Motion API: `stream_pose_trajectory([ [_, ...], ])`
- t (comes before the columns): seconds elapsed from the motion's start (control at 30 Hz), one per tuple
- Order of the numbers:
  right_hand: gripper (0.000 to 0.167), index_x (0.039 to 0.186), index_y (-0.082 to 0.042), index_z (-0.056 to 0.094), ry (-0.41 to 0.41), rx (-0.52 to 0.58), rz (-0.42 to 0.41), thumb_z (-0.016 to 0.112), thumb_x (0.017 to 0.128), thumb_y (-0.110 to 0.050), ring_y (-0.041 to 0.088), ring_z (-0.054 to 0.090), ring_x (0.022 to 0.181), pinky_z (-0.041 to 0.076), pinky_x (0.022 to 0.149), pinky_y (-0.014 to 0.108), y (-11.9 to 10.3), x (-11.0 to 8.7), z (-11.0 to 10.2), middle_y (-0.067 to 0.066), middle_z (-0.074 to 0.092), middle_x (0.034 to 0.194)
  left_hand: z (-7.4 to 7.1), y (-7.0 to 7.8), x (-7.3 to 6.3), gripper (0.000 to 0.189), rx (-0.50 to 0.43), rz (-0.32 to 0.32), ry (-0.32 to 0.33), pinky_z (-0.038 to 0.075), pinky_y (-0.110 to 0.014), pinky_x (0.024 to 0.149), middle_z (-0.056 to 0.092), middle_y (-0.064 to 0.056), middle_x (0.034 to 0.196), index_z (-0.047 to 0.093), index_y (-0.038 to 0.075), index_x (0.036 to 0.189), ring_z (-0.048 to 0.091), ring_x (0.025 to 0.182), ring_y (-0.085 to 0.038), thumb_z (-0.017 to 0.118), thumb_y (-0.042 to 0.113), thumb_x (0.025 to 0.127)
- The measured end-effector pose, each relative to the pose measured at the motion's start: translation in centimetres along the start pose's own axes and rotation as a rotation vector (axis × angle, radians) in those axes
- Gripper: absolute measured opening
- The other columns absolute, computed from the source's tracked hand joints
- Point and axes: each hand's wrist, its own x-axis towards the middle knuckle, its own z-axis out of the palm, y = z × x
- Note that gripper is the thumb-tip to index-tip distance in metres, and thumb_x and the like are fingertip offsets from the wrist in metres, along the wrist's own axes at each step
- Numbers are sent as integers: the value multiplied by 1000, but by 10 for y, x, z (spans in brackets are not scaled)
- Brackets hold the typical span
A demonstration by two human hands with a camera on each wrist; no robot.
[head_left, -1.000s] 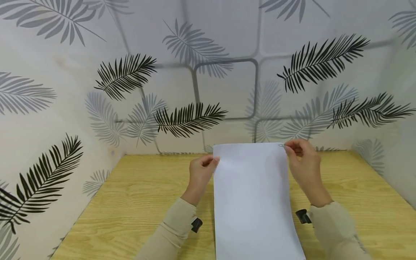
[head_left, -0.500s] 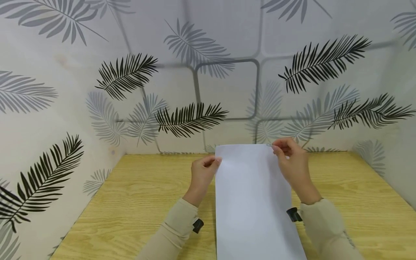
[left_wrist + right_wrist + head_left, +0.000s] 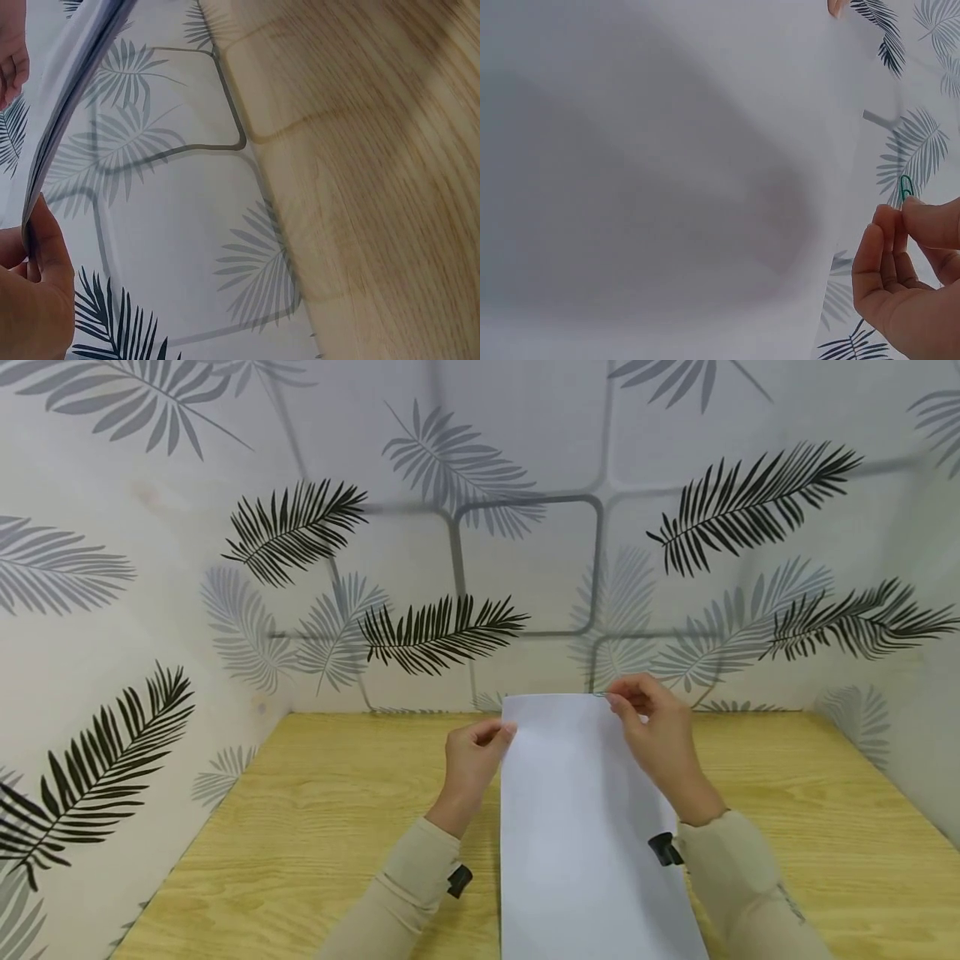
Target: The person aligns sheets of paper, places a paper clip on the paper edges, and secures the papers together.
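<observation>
A stack of white paper stands raised above the table, its several layers visible along the edge in the left wrist view. My left hand pinches the paper's left edge near the top corner, thumb in front. Between thumb and fingers my right hand pinches a small green paper clip. In the head view the clip lies at the paper's top edge, right of the middle. The right wrist view shows it beside the paper, apart from it. The right hand covers part of the paper's upper right side.
A wood-grain table spreads under both arms. Behind it stands a pale wall covering with a leaf print. Each sleeve bears a small black wrist mount.
My right hand has moved left along the paper's top edge with the paper clip, from the right corner toward the middle. The left hand keeps its hold on the paper and has barely shifted.
</observation>
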Motion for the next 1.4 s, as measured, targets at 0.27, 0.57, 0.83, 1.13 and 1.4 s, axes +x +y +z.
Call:
stream_pose_trajectory([
  [0.27, 8, 93, 4, 65, -71, -3, 38, 68, 86, 4, 24, 63, 73, 44, 67, 8, -6, 2, 10, 15, 66, 86, 1, 2, -1, 19, 18, 5, -18, 46, -24, 66, 68, -22, 94, 72, -7, 98, 55, 73, -9, 68, 10, 91],
  [0.57, 7, 92, 4, 65, -96, 19, 51, 68, 86, 5, 26, 64, 76, 44, 68, 8, -9, 4, 20, 15, 66, 87, 1, 37, -15, 17, 32, 1, -17, 44, -21, 64, 66, -28, 91, 69, -14, 96, 53, 70, -9, 64, 2, 91],
  [0.83, 8, 91, 3, 65, -112, 35, 36, 68, 85, 6, 24, 64, 76, 44, 69, 9, -13, 4, 26, 13, 66, 86, 5, 4, -1, 17, 26, -7, 9, 46, -22, 64, 68, -23, 90, 72, -9, 95, 55, 71, -7, 68, 6, 90],
  [1.13, 10, 90, 4, 66, -102, 52, -1, 70, 82, 9, 23, 63, 76, 45, 70, 10, -18, 6, 33, 14, 65, 84, 7, 3, -1, 16, 36, 49, 9, 47, -21, 61, 70, -18, 84, 74, -5, 93, 56, 67, -7, 70, 10, 89],
  [1.4, 11, 90, 4, 67, -120, 55, -23, 70, 82, 10, 23, 63, 77, 46, 71, 12, -21, 6, 38, 13, 65, 85, 9, 7, -3, 16, 47, 51, 16, 46, -20, 59, 69, -19, 82, 74, -6, 90, 55, 64, -7, 70, 9, 88],
])
